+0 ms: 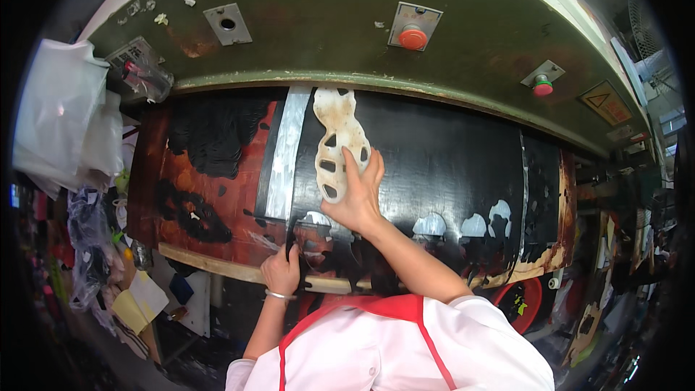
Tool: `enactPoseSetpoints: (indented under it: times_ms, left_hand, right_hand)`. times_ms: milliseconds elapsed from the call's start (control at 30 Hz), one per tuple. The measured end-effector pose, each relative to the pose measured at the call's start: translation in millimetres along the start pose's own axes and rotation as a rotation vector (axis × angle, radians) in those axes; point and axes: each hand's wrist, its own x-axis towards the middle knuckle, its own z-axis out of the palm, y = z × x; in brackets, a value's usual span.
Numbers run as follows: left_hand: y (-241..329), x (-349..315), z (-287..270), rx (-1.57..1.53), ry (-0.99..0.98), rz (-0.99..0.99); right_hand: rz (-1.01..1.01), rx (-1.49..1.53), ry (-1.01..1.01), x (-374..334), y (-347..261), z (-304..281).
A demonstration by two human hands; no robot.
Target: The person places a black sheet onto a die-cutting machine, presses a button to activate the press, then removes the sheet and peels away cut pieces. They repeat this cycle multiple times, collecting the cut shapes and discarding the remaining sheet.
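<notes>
My right hand (360,192) grips the near half of a cream, sole-shaped plate (337,116) with several dark cut-outs. Its thumb lies across the top and its fingers are along the right edge. The plate rests on a black sheet (434,152), its far end close under the green machine beam. Near the board's front edge, my left hand (280,270) is closed on a thin black strip (291,226) that runs up toward the sheet's left part. A silvery-white band (288,152) crosses the sheet left of the plate.
A green machine beam (311,29) spans the far side, carrying a red push button (413,38) and a green-and-red one (542,85). Ragged black pieces (213,134) lie on the reddish board (242,206). Plastic bags (61,112) hang at left; a red bucket (532,300) stands lower right.
</notes>
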Motion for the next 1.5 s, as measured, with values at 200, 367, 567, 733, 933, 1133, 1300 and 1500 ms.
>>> enactPoseSetpoints:
  times_ms: [200,367,567,733,933,1133,1300,1500]
  left_hand:
    - [-18,-43,-12,-0.085,-0.008,0.142]
    - [-22,-58,-21,-0.113,-0.021,0.201]
    - [-24,-55,-17,-0.087,-0.003,0.214]
    - [-20,-41,-10,-0.076,0.009,0.230]
    - [-6,-8,-1,-0.005,0.038,0.184]
    - [9,51,11,0.011,0.082,0.129]
    - [22,108,24,0.015,0.143,0.103]
    - [46,184,34,0.076,0.115,0.049]
  right_hand:
    - [0.199,1.067,-0.062,-28,6,-47]
    - [0.140,0.999,0.071,-52,20,-87]
    - [0.202,1.201,0.158,-73,33,-127]
    - [0.180,0.556,0.075,-62,51,-127]
    - [-0.035,0.043,0.147,-11,66,-63]
    - [-0.159,0.027,0.098,49,99,-70]
    - [0.198,0.195,0.889,106,144,-194]
    - [0.094,-0.270,0.962,159,184,-256]
